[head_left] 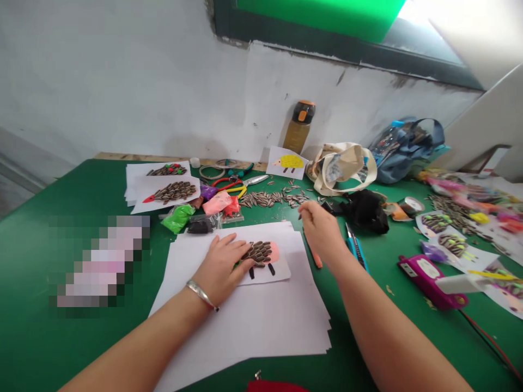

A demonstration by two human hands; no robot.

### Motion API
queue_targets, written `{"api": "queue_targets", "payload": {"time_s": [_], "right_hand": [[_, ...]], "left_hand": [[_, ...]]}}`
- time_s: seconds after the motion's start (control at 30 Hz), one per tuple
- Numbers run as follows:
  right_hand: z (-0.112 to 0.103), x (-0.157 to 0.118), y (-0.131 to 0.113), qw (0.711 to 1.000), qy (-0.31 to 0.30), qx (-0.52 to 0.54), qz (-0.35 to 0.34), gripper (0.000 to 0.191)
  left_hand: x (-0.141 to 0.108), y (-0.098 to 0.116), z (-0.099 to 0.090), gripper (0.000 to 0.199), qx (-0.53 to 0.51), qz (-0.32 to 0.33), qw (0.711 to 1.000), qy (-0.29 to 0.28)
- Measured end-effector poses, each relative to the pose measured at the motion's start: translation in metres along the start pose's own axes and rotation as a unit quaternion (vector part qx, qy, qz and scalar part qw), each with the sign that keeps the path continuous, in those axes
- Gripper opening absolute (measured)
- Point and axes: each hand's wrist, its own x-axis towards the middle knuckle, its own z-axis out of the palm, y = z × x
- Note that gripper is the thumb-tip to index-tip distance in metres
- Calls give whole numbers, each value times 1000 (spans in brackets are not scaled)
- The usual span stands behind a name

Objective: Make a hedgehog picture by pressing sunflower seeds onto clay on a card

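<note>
On the paper stack (245, 326), mid green table (73, 201): seed-covered card (259, 253). Left hand (224, 267) lies flat across its left part, fingers spread, gripping nothing. Right hand (321, 231) is curled, fingertips bunched near the loose seeds (261, 200); can't tell if it's holding one. Blue cutter (356, 250) beside right wrist.
</note>
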Motion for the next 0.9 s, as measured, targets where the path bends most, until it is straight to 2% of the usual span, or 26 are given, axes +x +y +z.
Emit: {"api": "queue_targets", "payload": {"time_s": [0.07,0.13,0.23,0.53,0.67,0.9], "right_hand": [[0,-17,-14,995,-74,65,5,24],[4,-34,-23,988,-126,85,7,22],[9,-50,-28,984,-162,76,-11,23],[17,-50,-23,978,-195,60,-46,27],[23,-51,-22,981,-171,69,-68,25],[27,-52,-20,983,-153,69,-68,23]], "left_hand": [[1,0,-1,34,0,2,1000,0],[1,0,-1,34,0,5,1000,-3],[1,0,-1,35,2,4,1000,-9],[0,1,0,34,5,1,1000,-1],[0,0,1,35,2,-5,1000,-3],[0,0,1,35,3,-10,1000,-16]]}}
